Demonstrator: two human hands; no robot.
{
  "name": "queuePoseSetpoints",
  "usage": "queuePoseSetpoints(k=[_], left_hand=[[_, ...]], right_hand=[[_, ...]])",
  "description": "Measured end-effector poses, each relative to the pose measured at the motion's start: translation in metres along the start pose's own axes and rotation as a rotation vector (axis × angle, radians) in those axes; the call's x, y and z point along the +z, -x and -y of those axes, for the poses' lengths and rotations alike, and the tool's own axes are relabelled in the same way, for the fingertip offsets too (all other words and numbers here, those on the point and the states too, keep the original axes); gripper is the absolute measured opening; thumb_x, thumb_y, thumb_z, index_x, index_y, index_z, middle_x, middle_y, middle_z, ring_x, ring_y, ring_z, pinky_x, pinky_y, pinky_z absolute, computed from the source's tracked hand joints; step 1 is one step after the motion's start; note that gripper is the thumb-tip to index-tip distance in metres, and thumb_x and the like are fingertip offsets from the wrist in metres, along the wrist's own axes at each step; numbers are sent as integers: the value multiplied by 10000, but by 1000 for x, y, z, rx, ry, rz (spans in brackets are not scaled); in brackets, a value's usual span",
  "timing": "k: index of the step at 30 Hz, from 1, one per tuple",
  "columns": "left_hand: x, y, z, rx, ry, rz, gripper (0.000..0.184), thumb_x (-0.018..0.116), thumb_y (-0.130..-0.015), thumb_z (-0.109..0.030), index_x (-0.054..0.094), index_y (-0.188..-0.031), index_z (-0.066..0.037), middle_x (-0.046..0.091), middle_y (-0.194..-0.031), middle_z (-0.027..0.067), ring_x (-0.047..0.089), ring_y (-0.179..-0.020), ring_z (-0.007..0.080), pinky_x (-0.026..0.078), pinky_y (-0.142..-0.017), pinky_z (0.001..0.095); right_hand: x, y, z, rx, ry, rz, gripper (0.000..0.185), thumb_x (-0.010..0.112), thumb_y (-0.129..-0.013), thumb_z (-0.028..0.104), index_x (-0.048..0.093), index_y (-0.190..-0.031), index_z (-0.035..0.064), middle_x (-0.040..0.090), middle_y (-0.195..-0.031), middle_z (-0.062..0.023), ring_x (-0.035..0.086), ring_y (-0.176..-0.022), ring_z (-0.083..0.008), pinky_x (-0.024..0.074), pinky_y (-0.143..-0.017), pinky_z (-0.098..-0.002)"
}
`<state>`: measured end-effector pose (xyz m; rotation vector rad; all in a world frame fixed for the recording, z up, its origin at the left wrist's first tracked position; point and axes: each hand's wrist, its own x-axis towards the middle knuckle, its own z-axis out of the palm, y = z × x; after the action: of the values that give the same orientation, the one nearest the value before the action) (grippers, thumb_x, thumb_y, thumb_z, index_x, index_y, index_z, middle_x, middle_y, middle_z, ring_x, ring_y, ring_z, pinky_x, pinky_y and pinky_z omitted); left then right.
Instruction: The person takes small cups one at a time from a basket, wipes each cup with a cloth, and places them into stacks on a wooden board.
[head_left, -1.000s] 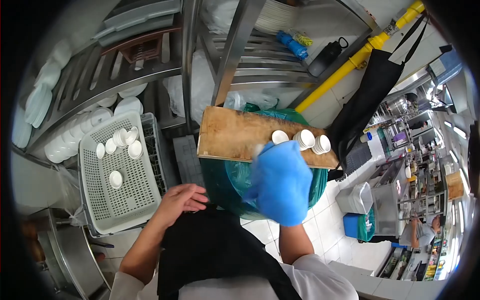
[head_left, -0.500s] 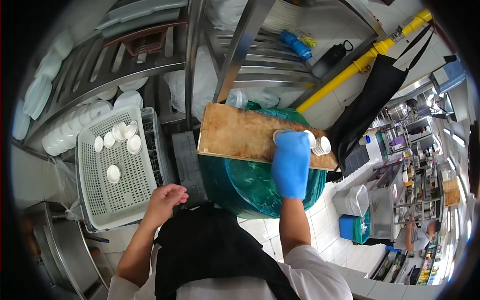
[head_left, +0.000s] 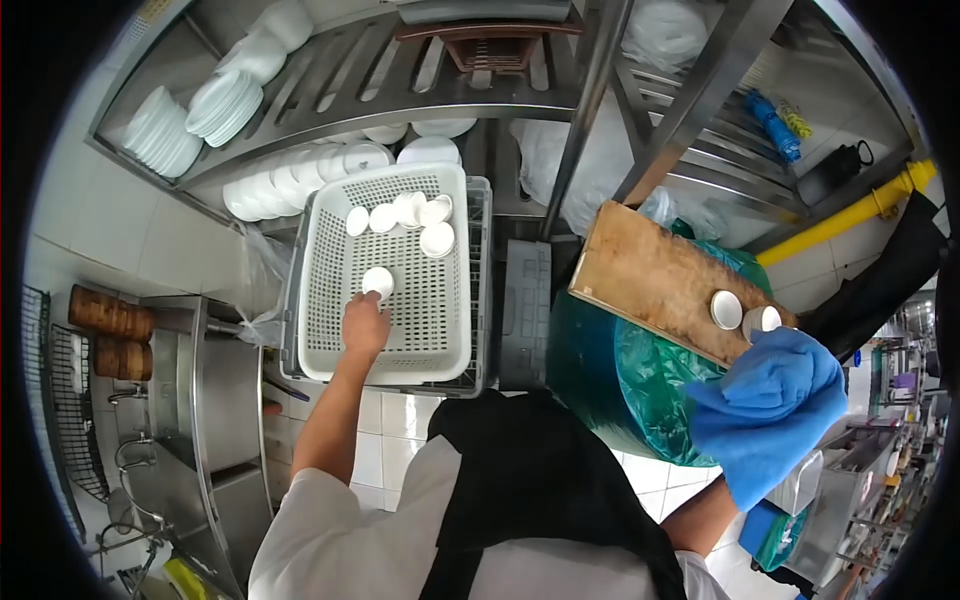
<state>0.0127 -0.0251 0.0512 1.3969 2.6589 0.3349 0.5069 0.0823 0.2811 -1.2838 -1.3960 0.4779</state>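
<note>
My left hand (head_left: 367, 327) reaches into a light grey perforated plastic basket (head_left: 320, 345), with fingers closed at the near edge of a small white cup (head_left: 378, 281). Several more small white cups (head_left: 410, 210) lie farther back in the basket. A blue cloth (head_left: 775, 400) covers my right hand and hides its fingers. That hand is at the near right end of a worn wooden board (head_left: 650, 270). On the board stand a small white cup (head_left: 726, 309) and, beside it, another white cup or stack (head_left: 762, 321) partly hidden by the cloth.
The board lies across a large bin lined with a green bag (head_left: 655, 385). Metal shelves (head_left: 440, 105) with stacked white bowls (head_left: 225, 105) stand behind the basket. A steel sink unit (head_left: 228, 420) is at left, and a yellow pipe (head_left: 840, 215) runs at right.
The view has turned left. My left hand has moved from beside the basket to the lone cup inside it. My right hand, with the cloth, has drawn back toward the board's right end.
</note>
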Motion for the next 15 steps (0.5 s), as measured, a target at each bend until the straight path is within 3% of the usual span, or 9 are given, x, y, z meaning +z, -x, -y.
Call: queuePoseSetpoints(k=[7, 10, 15], left_hand=[[17, -25, 9, 132, -327, 77, 209, 581, -823, -110, 716, -981, -87, 669, -1042, 103, 596, -1031, 290, 452, -886, 430], [23, -31, 14, 173, -442, 115, 207, 593, -818, -118, 717, -982, -97, 676, -1011, 92, 608, -1004, 282, 465, -850, 416], [31, -30, 16, 179, -211, 147, 184, 602, -805, -118, 718, -934, -54, 679, -1003, 148, 643, -936, 340, 519, -834, 448]], right_hand=[[36, 0, 9, 142, -261, 132, 70, 514, -835, 45, 577, -806, 53, 556, -764, -92, 543, -738, -228, 463, -654, -356], [43, 1, 11, 196, -346, 164, 76, 508, -847, 52, 574, -808, 55, 557, -762, -83, 544, -728, -214, 465, -649, -348], [54, 5, 13, 293, -467, 225, 90, 500, -868, 63, 570, -812, 58, 559, -758, -69, 546, -713, -190, 469, -641, -333]])
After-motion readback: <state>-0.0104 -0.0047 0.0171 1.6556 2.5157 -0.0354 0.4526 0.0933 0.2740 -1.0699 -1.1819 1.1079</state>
